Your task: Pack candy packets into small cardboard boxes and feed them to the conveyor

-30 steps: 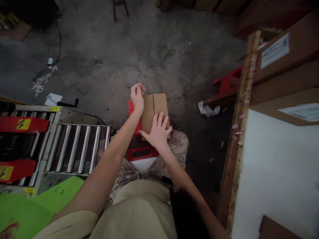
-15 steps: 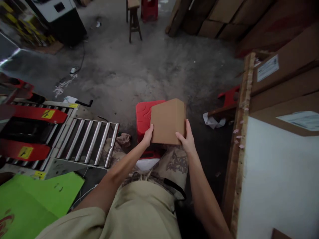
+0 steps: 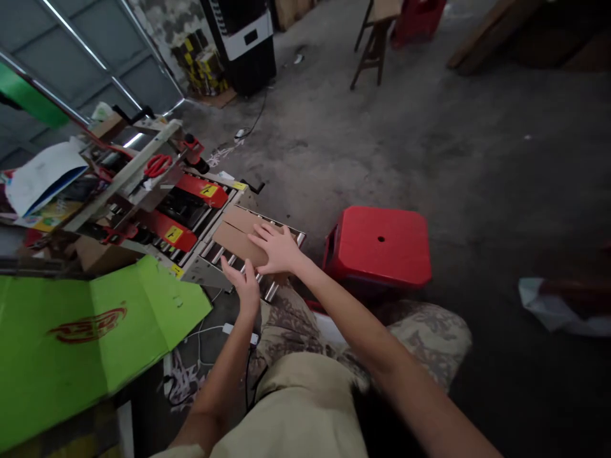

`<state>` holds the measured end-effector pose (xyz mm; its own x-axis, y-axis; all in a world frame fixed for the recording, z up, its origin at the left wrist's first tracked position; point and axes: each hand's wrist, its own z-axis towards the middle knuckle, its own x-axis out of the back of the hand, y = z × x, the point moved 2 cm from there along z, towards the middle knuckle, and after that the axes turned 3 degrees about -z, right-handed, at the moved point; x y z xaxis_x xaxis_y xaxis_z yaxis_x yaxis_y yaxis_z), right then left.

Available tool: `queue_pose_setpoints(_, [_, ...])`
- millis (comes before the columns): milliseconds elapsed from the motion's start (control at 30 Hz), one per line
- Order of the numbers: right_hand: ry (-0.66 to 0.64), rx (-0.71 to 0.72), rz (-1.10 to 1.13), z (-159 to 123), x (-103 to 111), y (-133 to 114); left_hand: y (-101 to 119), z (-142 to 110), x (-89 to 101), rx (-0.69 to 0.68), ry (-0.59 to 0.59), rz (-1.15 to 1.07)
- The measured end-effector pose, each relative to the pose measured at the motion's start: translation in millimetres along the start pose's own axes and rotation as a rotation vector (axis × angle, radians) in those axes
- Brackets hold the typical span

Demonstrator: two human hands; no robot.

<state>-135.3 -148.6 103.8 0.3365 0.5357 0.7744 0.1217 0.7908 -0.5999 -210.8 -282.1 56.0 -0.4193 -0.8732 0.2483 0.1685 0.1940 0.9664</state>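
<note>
A brown cardboard box (image 3: 238,235) lies on the metal rollers of a conveyor (image 3: 272,291), at the infeed end of a carton sealing machine (image 3: 157,191). Spread over the box's top and near end is my right hand (image 3: 279,249), its fingers apart. My left hand (image 3: 244,286) is at the near side of the box, thumb and fingers stretched out; whether it touches the cardboard I cannot tell. Beyond the box, two red side guides with yellow labels flank the dark belt of the machine.
A red plastic stool (image 3: 386,245) stands right of the conveyor. Red-handled scissors (image 3: 157,166) rest on top of the machine. Bright green board (image 3: 105,337) spreads at the left, beside a white power strip (image 3: 238,334) and cables. A wooden stool (image 3: 375,51) is farther back.
The box has moved from above the red stool leftward onto the rollers. Both hands went with it and have opened from their grip on its sides. The view has turned left.
</note>
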Motion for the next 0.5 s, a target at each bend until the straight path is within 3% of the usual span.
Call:
queue_pose_setpoints(33, [-0.021, 0.010, 0.022, 11, -7, 4, 12, 3, 3.4, -0.236, -0.046, 0.160])
queue_pose_setpoints(100, [-0.050, 0.013, 0.073, 23, -11, 15, 29, 5, -4.4, -0.582, -0.317, 0.407])
queue_pose_setpoints(167, [-0.054, -0.002, 0.128, 18, -2, 31, 34, 7, -19.5, -0.704, -0.521, 0.627])
queue_pose_setpoints(233, [0.032, -0.068, 0.224, -7, 16, 50, 31, 14, -31.5, -0.701, -0.547, 0.817])
queue_pose_setpoints(300, [0.212, -0.206, 0.405, -54, 33, 68, 23, 33, -35.2, -0.675, -0.519, 0.920])
queue_pose_setpoints(367, [0.366, -0.375, 0.588, -118, 43, 85, 15, 70, -27.2, -0.658, -0.499, 0.948])
queue_pose_setpoints(500, [0.413, -0.730, 0.615, -256, 34, 98, 27, 170, 25.3, -0.585, -0.470, 0.923])
